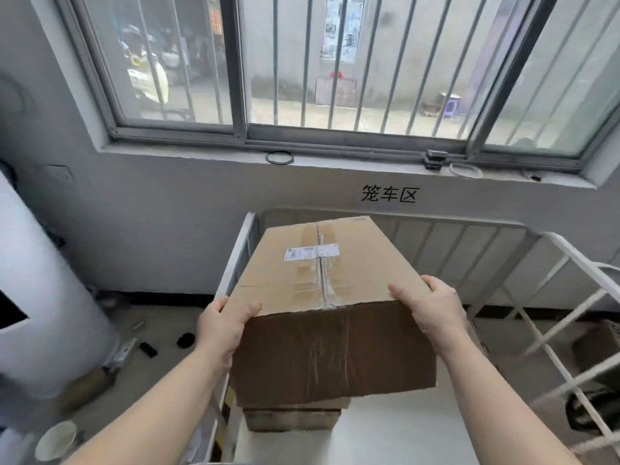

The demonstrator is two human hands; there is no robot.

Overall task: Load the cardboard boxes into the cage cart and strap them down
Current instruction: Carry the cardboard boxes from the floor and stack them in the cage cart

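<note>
Cardboard box [322, 273] gripped at its near corners by left hand [223, 325] and right hand [432, 307], thumbs on top, over a second box [292, 419] in the cage cart [436, 229]

Parcel depot back room: wall lettering [389, 194] marks cage-cart zone, white cart [446, 250] below, shipping-labelled box [322, 273], barred window [302, 62], bare littered concrete floor [157, 323].

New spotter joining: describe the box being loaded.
Below the barred window stands a white metal cage cart. Over it, the left hand and right hand grip a brown cardboard box. It alone shows a white label, above another cardboard box.
</note>
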